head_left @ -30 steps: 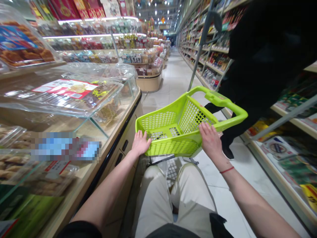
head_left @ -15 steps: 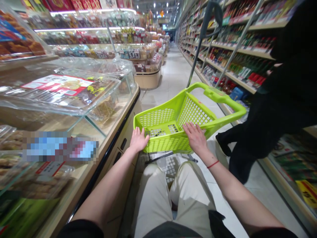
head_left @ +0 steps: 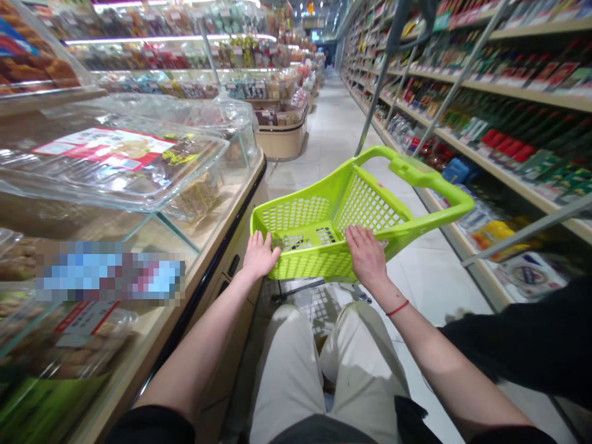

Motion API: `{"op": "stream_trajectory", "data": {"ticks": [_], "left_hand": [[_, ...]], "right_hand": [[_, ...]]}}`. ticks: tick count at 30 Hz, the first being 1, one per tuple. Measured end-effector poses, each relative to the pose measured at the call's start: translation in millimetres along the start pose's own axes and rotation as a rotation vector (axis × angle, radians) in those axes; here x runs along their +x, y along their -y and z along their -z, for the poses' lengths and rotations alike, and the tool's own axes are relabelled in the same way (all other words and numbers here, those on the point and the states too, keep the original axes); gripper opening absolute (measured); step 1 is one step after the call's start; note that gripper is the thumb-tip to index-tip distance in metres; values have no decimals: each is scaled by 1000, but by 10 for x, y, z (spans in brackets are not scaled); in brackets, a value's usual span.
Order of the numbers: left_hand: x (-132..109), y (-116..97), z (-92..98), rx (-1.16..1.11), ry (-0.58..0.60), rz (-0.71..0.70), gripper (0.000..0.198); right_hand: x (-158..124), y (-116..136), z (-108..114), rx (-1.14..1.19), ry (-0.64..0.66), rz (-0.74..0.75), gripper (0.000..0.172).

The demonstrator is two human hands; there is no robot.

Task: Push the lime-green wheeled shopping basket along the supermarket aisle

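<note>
A bright green shopping cart stands sideways before my knees. Its basket has perforated walls, and only a light mesh shows on its floor. My left hand rests on the near left corner of the rim, fingers stretched out and thumb apart. On the near side wall, toward the handle, lies my right hand, its fingers extended flat over the rim. The cart's green handle rises at the right, free of both hands. A red string circles my right wrist.
At the left, a display counter carries clear plastic bins of packaged food. Stocked shelves line the aisle's right side. Another person's dark clothing fills the lower right. A grey pole stands behind the cart. Pale floor stretches ahead.
The other person has passed from beside the cart toward the lower right, uncovering the right shelves. The view has shifted slightly. My hands stay at the same places on the cart's rim.
</note>
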State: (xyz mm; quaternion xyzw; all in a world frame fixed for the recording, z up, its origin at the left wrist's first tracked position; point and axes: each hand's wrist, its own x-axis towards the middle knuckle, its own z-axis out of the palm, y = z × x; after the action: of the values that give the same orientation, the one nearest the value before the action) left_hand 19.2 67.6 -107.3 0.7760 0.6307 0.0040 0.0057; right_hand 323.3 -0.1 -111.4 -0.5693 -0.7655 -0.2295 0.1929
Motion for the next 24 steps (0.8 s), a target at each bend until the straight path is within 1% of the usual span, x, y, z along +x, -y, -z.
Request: {"op": "stream_trajectory", "data": {"ticks": [5,8,10,12,14,17,21,24], "left_hand": [[21,26,-22,-6,-14,-7,67],[33,41,-31,-7,-14,-14,67],[39,52,-30,-8,-7,-17,68],[42,63,-25,-9,0,-16,68],[41,70,-18,-11,5,-15,69],[38,73,-7,-12,11,-15,68],[39,69,2,-9,16,-17,67],[44,67,3,-10,24,-21,68]], "right_hand": [[74,306,-45,32,31,48,55],[119,476,-54,86,67,50,54],[136,526,-56,120,86,53,55],[137,516,-51,128,96,70,56],[124,454,-36,107,91,92,56],[83,276,14,50,71,98,59],[14,-89,142,2,79,62,67],[-29,-376,259,-25,56,19,68]]}}
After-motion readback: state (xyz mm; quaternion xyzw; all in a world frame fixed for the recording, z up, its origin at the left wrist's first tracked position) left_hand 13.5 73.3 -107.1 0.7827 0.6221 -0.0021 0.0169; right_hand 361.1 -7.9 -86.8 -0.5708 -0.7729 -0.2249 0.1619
